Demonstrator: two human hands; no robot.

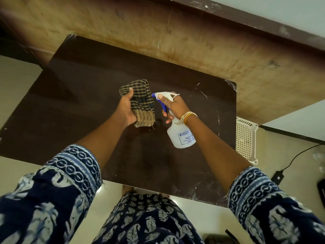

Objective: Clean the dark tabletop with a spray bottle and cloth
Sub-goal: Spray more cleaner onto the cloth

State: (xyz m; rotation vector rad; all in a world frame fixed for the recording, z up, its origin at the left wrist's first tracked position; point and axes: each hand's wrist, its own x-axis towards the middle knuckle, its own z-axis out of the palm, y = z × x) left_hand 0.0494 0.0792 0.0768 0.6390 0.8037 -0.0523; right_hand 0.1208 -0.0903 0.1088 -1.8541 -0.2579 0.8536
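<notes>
Here the right hand [173,107] grips the translucent spray bottle [182,136]; left-hand fingers [130,91] clutch the cloth [140,101].

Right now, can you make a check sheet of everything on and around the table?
Surface: dark tabletop, white smears near its right and front edges.
Job's things: striped cloth held bunched; spray bottle, nozzle toward the cloth.
Clutter: nothing seen on the tabletop.
Grippers: left hand grips the cloth; right hand grips the bottle's neck.
Cables: black cable with adapter on the floor, right.
Surroundings: white lattice basket beside the table; tan wall.
</notes>
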